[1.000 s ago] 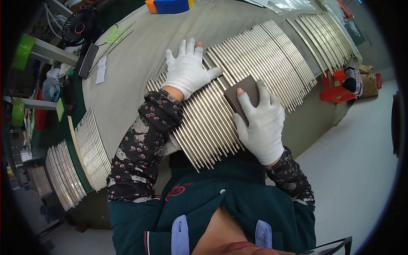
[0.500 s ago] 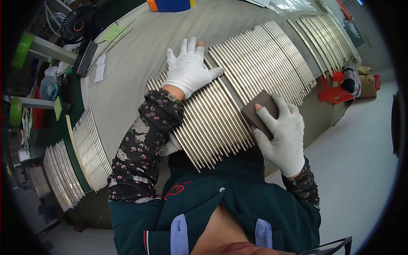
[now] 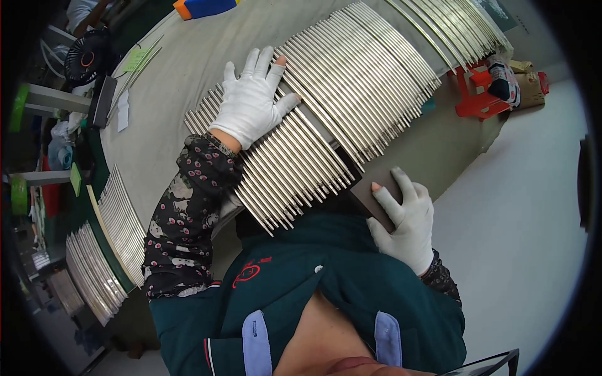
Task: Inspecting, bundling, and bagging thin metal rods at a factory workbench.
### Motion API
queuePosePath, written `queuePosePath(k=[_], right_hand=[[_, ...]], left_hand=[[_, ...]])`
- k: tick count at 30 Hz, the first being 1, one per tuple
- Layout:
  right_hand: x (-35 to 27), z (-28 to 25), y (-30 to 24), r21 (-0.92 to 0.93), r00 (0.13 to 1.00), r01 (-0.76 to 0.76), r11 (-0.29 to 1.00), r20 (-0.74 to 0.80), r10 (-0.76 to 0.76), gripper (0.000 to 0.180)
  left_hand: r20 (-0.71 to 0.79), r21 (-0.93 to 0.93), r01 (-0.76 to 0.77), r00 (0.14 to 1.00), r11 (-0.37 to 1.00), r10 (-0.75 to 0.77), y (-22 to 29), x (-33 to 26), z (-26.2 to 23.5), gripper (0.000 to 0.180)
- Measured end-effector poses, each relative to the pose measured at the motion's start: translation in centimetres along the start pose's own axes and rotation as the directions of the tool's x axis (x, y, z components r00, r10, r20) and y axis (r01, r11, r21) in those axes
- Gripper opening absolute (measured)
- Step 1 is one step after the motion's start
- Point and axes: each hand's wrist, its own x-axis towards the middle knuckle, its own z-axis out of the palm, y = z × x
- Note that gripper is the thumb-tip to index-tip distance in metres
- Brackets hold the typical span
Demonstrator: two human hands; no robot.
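Note:
My left hand (image 3: 251, 103), in a white glove with a bare fingertip, lies with fingers spread on a row of slim shiny metal rods (image 3: 291, 166). Its fingers reach along the gap beside a second, wider row of rods (image 3: 370, 69). In my gloved right hand (image 3: 407, 225) is a dark brown sanding block (image 3: 376, 191), gripped between thumb and fingers. The block is just off the near ends of the rods, in front of my body. Part of it is hidden behind the hand.
The rods rest on a grey cloth-covered table (image 3: 163, 106). More rods (image 3: 448, 31) lie at the far right. A red stool (image 3: 473, 94) stands beyond the table's right edge. At left are a black fan (image 3: 88, 57) and further rod bundles (image 3: 94, 272).
My right hand has drawn the sanding block toward me, off the rod ends. My left hand stays spread on the rods. The whole view has shifted, with the rods now higher and further left.

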Motion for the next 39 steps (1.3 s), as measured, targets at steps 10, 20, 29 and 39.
queuePosePath(k=[10,20,29,39], right_hand=[[0.5,0.6,-0.1,0.016,0.999,-0.011,1.000,-0.045,0.012,0.054],[0.9,0.1,0.8,-0.022,0.975,0.050,0.998,-0.214,-0.054,0.063],[4.3,2.5,-1.1,-0.157,0.981,0.081,0.984,-0.165,-0.107,0.058],[5.5,2.3,-1.8,-0.221,0.981,0.106,0.970,-0.134,-0.138,0.055]], left_hand=[[0.032,0.022,0.032,0.999,0.999,-0.033,1.1,1.3,0.0,0.069],[0.029,0.048,0.027,0.999,0.998,-0.029,1.0,0.9,-0.5,0.071],[0.082,0.033,0.038,0.996,0.999,-0.040,1.0,1.1,-0.5,0.076],[0.109,0.026,0.045,0.993,0.999,-0.048,1.1,1.1,-0.7,0.078]])
